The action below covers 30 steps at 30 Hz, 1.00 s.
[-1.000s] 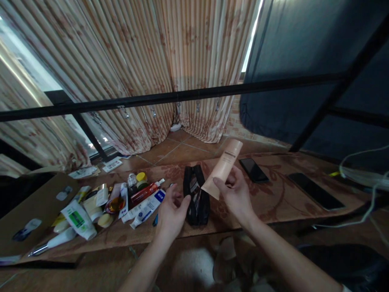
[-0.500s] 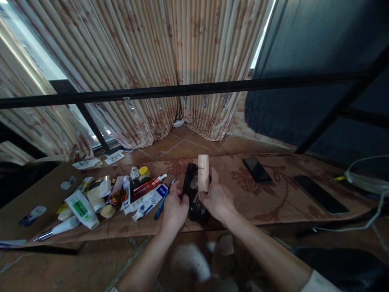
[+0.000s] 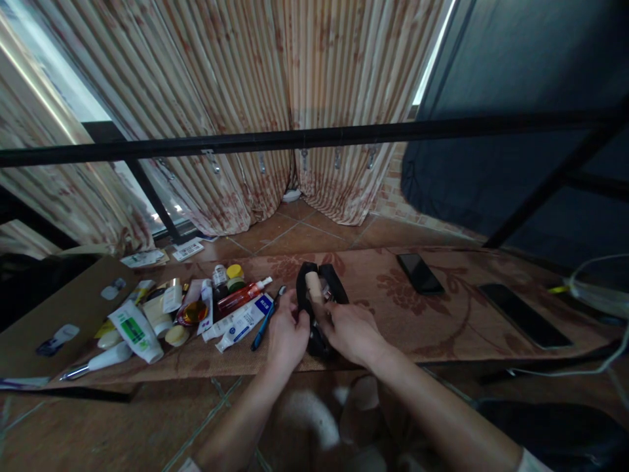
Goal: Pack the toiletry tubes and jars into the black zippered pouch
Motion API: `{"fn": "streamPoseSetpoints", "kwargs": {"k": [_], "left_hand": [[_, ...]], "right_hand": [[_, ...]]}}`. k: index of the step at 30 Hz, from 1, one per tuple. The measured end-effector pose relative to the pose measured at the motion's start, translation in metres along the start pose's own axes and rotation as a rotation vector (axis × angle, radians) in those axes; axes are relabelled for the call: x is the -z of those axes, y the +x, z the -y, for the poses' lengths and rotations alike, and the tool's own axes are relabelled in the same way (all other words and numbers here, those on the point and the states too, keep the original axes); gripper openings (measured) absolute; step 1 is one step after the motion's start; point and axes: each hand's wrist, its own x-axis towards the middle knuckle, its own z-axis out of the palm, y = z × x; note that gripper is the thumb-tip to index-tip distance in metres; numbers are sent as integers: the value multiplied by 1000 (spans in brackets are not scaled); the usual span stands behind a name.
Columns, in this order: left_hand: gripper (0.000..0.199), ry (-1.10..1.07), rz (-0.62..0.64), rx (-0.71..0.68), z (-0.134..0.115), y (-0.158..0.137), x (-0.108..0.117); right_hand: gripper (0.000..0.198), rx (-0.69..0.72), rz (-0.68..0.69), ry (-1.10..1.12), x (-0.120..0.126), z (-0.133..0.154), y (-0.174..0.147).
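A small black pouch (image 3: 338, 284) lies with its top gaping in front of me. My left hand (image 3: 289, 333) is closed on the pouch's left edge, thumb toward its inside. Inside the mouth, a beige bottle (image 3: 313, 287) leans to the left, its lower part behind my fingers. My right hand (image 3: 354, 332) reaches in from the right, with its fingers closed round the bottle. A little clear item shows beside the bottle, too small to name. Left of my left hand lies a blue toothbrush (image 3: 265, 322), next to a white and blue tube (image 3: 244, 326).
Toiletries crowd the left side: a red spray bottle (image 3: 242, 297), a yellow-lidded jar (image 3: 234, 271), a white and green tube (image 3: 136, 332) and a cardboard box (image 3: 63, 314). Two dark phones (image 3: 420, 273) lie on the right of the patterned cloth (image 3: 388, 328). A black rail (image 3: 275, 139) crosses behind.
The beige bottle stood upright above the pouch in my right hand; now it is lower, inside the opening and tilted left. My left hand stays at the pouch's left edge.
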Motion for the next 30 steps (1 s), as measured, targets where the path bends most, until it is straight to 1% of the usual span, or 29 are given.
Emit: {"fn": "streamPoseSetpoints", "kwargs": {"k": [4,6,7,9,10,12,14,16,18,20,21,24,26,27,28,30], "left_hand": [[40,-65,27,-29,5,0,-2],[40,-99,42,-28,7,0,-5],[40,-122,44,-26,8,1,-6],[43,-196,44,-21,8,3,-8],[47,-250,62,-10,7,5,-9],[54,-385,144,39,4,9,-10],[58,-513,256,81,1,13,-12],[59,-591,313,84,-2,16,-12],[58,-618,320,73,-2,19,-12],[56,-618,277,84,2,20,-10],[55,-611,232,97,6,21,-9],[51,-560,38,168,17,22,-5],[51,-497,-25,186,19,21,-4],[52,-435,-38,160,18,20,-3],[53,-343,-43,100,14,19,-2],[52,-91,-39,-100,3,18,-1]], "right_hand": [[25,119,-59,214,3,-8,-4],[24,141,-182,313,4,-16,-3],[24,124,-270,349,4,-21,-2],[27,35,-432,406,3,-32,1],[33,-21,-467,436,2,-37,2],[51,-134,-440,500,-2,-44,3],[65,-190,-349,542,-8,-46,3],[66,-181,-261,554,-14,-44,2],[62,-157,-198,541,-17,-42,2],[60,-155,-164,514,-17,-42,2],[60,-166,-157,501,-16,-43,2],[64,-202,-153,482,-12,-47,3],[66,-202,-153,485,-10,-47,2],[67,-197,-154,483,-10,-46,2],[68,-193,-157,479,-10,-44,2],[69,-189,-167,463,-10,-40,1]]}}
